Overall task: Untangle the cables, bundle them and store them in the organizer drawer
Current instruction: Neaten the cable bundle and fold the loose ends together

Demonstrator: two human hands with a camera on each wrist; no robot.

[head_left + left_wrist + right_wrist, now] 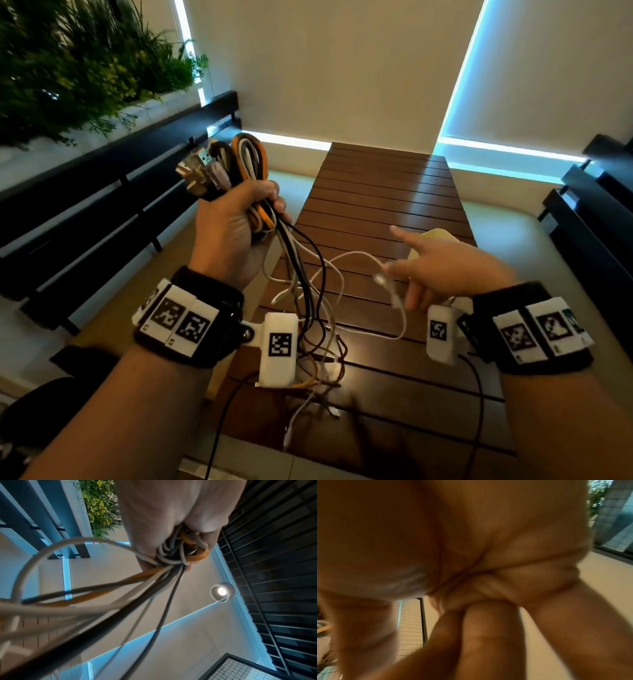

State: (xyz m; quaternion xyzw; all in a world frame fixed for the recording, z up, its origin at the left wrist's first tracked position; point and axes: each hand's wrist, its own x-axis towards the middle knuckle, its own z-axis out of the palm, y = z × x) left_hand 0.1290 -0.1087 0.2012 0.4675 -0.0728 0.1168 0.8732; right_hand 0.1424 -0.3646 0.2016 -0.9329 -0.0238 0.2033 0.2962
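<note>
Orange, white and black cables [251, 164] are looped together in the person's left hand [233, 226], whose fingers are curled tight round the bunch, raised above the left edge of the slatted wooden table [383, 192]. From the head view the plug ends [200, 169] stick out of the top of the fist, and the loose tails hang down to a tangle [315, 346] lying on the boards near the front edge. The left wrist view shows the underside instead: the strands [173, 555] squeezed between palm [163, 513] and fingers, then fanning out towards the lens, with a round ceiling lamp [222, 593] glowing behind them. One thin white cable [363, 260] arcs across to the right hand [448, 267], which has its forefinger stretched out over the table; it is blurred, and I cannot tell whether the other fingers pinch the cable's plug [383, 281] or merely lie beside it. The right wrist view gives only a smeared palm [453, 534] and fingers [491, 635], no cable. A pale yellowish object [435, 236] lies on the table, mostly hidden behind that hand. Dark slatted benches [102, 192] flank the table, green plants [78, 61] stand at the left, and pale blinds [342, 61] edged with blue light close the far wall.
</note>
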